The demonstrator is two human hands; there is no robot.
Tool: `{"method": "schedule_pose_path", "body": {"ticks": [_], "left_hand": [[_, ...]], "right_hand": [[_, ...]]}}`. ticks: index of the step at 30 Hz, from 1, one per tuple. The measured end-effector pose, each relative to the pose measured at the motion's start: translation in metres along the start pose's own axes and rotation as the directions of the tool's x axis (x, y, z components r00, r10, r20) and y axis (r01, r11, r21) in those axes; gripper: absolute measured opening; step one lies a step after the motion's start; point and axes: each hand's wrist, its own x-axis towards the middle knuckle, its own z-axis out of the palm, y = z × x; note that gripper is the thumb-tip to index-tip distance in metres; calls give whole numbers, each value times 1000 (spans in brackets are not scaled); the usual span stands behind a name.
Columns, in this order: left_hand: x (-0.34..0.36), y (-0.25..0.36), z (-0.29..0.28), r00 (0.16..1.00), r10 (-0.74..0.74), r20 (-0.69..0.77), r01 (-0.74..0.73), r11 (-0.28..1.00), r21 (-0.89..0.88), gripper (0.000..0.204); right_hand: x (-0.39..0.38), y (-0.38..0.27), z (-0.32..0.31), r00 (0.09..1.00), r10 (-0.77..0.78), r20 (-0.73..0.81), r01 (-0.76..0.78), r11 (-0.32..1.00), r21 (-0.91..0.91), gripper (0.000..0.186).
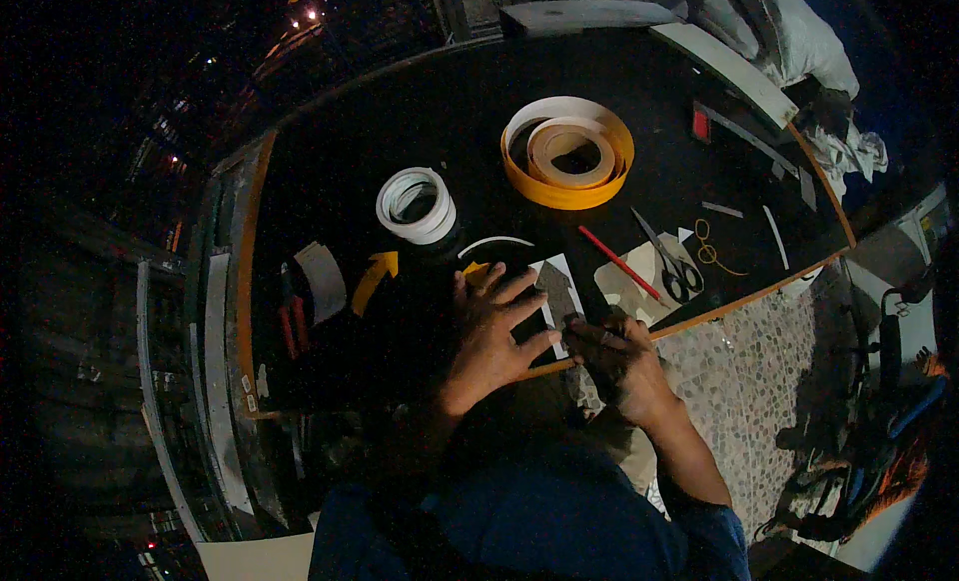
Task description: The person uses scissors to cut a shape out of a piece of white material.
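Note:
My left hand point(499, 326) lies with its fingers spread at the near edge of the dark table. Its fingertips are next to a small yellow piece point(474, 270) and a white-edged sheet point(549, 268) with a grey pointed shape. My right hand point(621, 366) is closed beside the sheet's near end; what its fingers hold, if anything, is hidden. A curved white strip point(496, 240) lies just beyond my left fingers. To the right, a red pencil-like stick point(619, 261) and dark-handled scissors point(681, 276) rest over a pale irregular sheet point(624, 286).
White tape rolls point(445, 219) are stacked beyond my left hand, with a large yellow roll point(569, 197) farther right. Leftward lie a yellow arrow point(372, 284), a pale curved piece point(322, 281) and a red-handled tool point(293, 323). A thin looped cord point(707, 249) sits right of the scissors.

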Motion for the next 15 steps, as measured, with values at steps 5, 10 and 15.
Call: {"method": "schedule_pose_path", "body": {"ticks": [5,10,15], "left_hand": [[1,1,-2,1000,-10,20,10,1000,-24,49],[-1,-3,4,1000,7,-8,-7,1000,-15,48],[-1,-2,5,1000,2,-4,-2,1000,2,48]], "right_hand": [[-1,0,0,999,43,15,-43,998,48,35],[-4,0,1,998,64,18,-64,997,47,39],[-2,0,-2,1000,-15,18,15,1000,-25,42]]}}
